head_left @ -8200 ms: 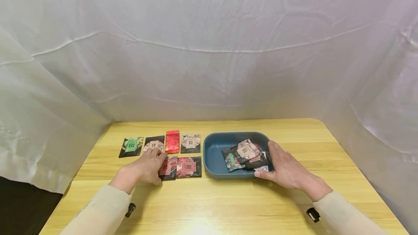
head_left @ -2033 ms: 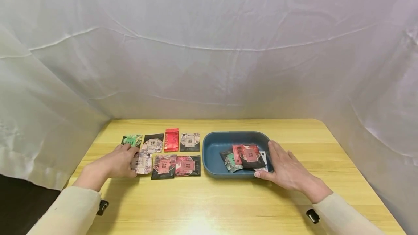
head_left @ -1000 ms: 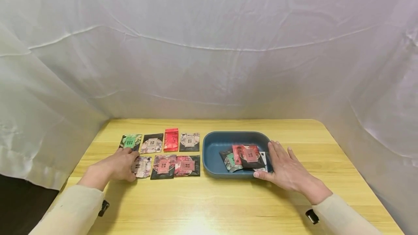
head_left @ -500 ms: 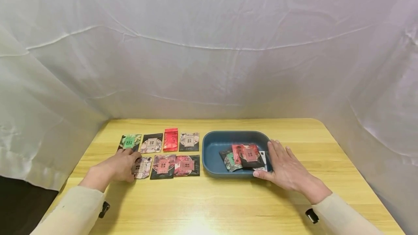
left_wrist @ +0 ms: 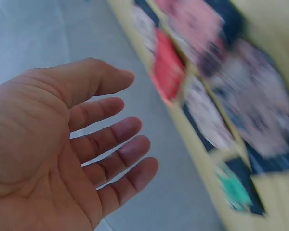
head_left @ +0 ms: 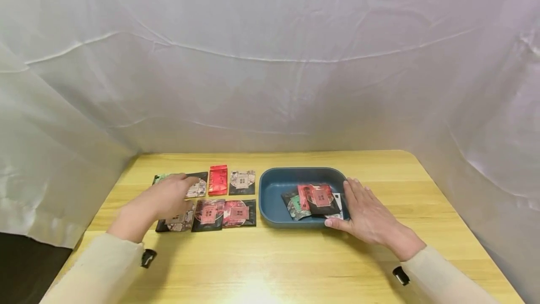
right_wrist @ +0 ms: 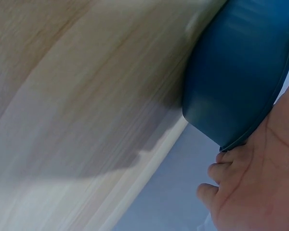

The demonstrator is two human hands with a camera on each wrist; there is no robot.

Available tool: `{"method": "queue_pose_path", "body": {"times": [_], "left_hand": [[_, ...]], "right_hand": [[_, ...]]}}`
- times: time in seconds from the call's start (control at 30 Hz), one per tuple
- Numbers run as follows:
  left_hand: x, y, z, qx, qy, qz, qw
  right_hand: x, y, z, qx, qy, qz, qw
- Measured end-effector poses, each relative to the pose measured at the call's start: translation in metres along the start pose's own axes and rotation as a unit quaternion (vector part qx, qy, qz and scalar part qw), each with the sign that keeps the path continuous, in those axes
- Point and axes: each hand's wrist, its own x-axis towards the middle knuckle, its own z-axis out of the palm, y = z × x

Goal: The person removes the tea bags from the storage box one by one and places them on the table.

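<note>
My left hand (head_left: pixel 166 201) hovers over the left end of two rows of flat sachets, fingers loosely spread and holding nothing; the left wrist view shows its bare palm. Under it lies a floral sachet (head_left: pixel 179 223), partly covered, with a green-labelled sachet (head_left: pixel 159 178) mostly hidden behind it. Another floral sachet (head_left: pixel 199 186) sits beyond the fingertips. Two pink-labelled sachets (head_left: pixel 208 215) continue the near row. My right hand (head_left: pixel 369 212) rests against the right end of a blue tray (head_left: pixel 274 219), straight fingers along its rim and thumb at the front.
Inside the tray, a red-and-black sachet (head_left: pixel 322 199) overlaps a green-labelled one (head_left: pixel 297 205) and others. A red sachet (head_left: pixel 218 180) and a pale floral sachet (head_left: pixel 242 182) complete the far row. White fabric (head_left: pixel 270 83) hangs behind the wooden table (head_left: pixel 261 262).
Over eight seconds, a floral sachet joined the near row's left end and the tray's pile changed. Just now my left hand lifted off that sachet, moving up and right. The right hand stayed.
</note>
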Motion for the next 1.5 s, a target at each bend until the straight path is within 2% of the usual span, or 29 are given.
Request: {"method": "queue_pose_path", "body": {"times": [0.13, 0.3, 0.47, 0.6, 0.77, 1.0, 1.17, 1.5], "left_hand": [[0.023, 0.039, -0.011, -0.013, 0.008, 0.025, 0.9996], [0.059, 0.097, -0.014, -0.029, 0.006, 0.059, 0.9978], [0.093, 0.150, -0.008, -0.006, -0.018, 0.097, 0.9951], [0.114, 0.179, 0.005, 0.023, -0.031, 0.123, 0.9917], [0.130, 0.200, 0.017, 0.043, -0.032, 0.135, 0.9894], [0.145, 0.216, 0.029, 0.065, -0.023, 0.109, 0.9916], [0.149, 0.229, 0.039, 0.064, -0.031, 0.089, 0.9935], [0.155, 0.248, 0.058, 0.072, -0.037, 0.073, 0.9940]], "right_hand": [[0.001, -0.001, -0.001, -0.001, 0.000, 0.003, 1.000], [0.001, -0.001, -0.001, -0.004, -0.001, 0.006, 1.000], [0.001, -0.001, 0.001, -0.004, 0.001, 0.007, 1.000], [0.002, -0.001, 0.003, -0.001, 0.003, 0.007, 1.000], [0.003, 0.000, 0.004, 0.000, 0.006, 0.006, 1.000], [0.004, 0.001, 0.005, -0.001, 0.008, 0.004, 1.000], [0.004, 0.001, 0.005, -0.004, 0.014, 0.000, 1.000], [0.003, 0.001, 0.004, -0.005, 0.015, -0.002, 1.000]]}}
